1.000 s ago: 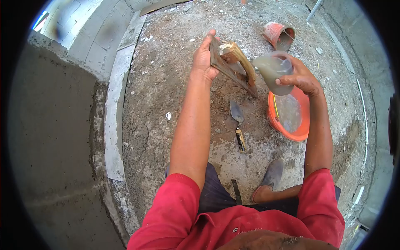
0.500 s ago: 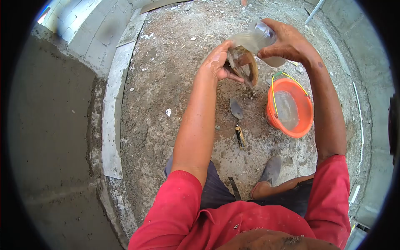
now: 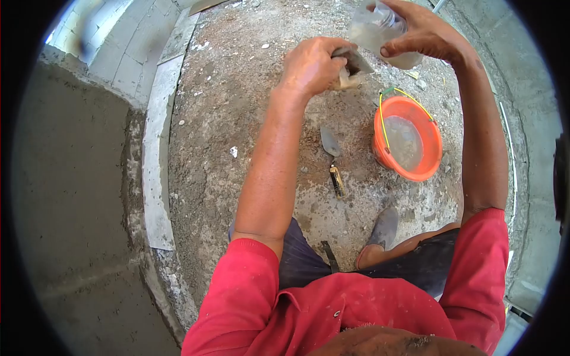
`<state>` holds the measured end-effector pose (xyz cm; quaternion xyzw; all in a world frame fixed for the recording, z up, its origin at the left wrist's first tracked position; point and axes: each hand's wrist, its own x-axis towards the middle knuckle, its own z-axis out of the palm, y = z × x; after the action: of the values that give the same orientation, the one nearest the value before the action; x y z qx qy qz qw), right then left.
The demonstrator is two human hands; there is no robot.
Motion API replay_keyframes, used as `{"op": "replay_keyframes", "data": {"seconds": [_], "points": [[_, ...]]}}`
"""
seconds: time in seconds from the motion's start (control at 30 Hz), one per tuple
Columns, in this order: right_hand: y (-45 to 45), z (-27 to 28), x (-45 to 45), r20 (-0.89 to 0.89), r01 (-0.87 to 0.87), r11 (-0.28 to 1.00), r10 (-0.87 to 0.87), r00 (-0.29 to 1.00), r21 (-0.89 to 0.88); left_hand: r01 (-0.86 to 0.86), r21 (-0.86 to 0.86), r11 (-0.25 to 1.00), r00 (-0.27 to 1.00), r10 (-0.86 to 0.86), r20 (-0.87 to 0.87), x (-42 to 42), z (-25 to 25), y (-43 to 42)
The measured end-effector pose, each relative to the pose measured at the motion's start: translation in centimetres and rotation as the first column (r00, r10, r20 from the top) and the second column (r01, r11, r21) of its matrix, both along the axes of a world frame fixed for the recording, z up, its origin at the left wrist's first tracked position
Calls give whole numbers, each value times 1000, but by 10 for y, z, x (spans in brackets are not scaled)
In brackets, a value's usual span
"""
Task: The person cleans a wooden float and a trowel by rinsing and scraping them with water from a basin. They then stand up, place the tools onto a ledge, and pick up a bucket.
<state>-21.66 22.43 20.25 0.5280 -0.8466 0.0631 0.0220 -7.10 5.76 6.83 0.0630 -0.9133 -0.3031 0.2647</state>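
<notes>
From here, my left hand (image 3: 310,68) grips a blurred grey-brown float (image 3: 357,62), and my separate right hand (image 3: 432,34) clasps a cloudy plastic container (image 3: 371,34) that, if slick, could slip.

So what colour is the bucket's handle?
The bucket's handle is yellow with a green grip, clearest in the head view.

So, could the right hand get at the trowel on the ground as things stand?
Probably not without freeing its grip: the right hand holds a cloudy plastic container, though nothing appears to cover the trowel.
</notes>
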Motion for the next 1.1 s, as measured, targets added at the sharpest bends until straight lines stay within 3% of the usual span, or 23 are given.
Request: {"op": "replay_keyframes", "data": {"seconds": [0.07,0.1,0.27,0.33,0.37,0.47,0.5,0.57,0.6,0.63,0.7,0.73,0.83,0.87,0.93,0.97,1.07,1.1], "points": [[0,-3,0,51,0,993,-6,999,120,-52,-53,997,978,62,198,3,4,13],[3,-25,1,59,-42,995,47,997,-85,-48,-129,991,974,75,214,3,0,16],[-12,-35,14,-24,37,979,-33,999,200,-54,-266,963,962,122,246,1,-13,22],[-18,-21,33,-90,122,930,-97,991,346,-68,-289,955,972,129,196,-2,-20,21],[-18,-23,36,-176,153,938,-102,979,310,-78,-299,951,976,134,169,-5,-23,18],[-9,-46,22,-416,46,992,6,909,114,-7,-71,997,999,5,-34,-18,-36,0],[-4,-52,18,-442,44,994,7,897,103,-48,-43,998,995,44,-86,-17,-38,-3],[8,-66,8,-494,34,996,11,869,82,-89,176,980,963,130,-237,-17,-45,-4],[17,-78,2,-464,49,994,4,886,101,-99,285,953,935,187,-302,-17,-51,-6],[30,-92,-6,-434,61,991,-4,901,118,-215,93,972,878,234,-418,-20,-62,-15],[53,-126,-25,-320,166,955,-82,944,244,-329,191,925,817,380,-433,-21,-77,-28],[64,-146,-37,-241,243,901,-163,957,358,-381,240,893,781,450,-434,-20,-85,-35],[107,-225,-63,-104,337,772,-337,936,539,-317,583,748,686,605,-403,-13,-112,-63],[123,-256,-70,-67,343,742,-375,925,576,-336,666,666,680,661,-318,-11,-118,-67],[164,-332,-77,-35,316,825,-340,940,469,-377,799,468,654,745,-129,-7,-127,-70],[172,-347,-69,-59,312,813,-327,943,492,-487,804,341,660,746,83,1,-105,-51],[192,-387,-57,-105,310,803,-299,948,509,-399,916,41,886,276,373,30,-90,-60],[200,-408,-63,-104,310,817,-298,949,486,-484,875,-13,863,160,480,35,-105,-81]]}}
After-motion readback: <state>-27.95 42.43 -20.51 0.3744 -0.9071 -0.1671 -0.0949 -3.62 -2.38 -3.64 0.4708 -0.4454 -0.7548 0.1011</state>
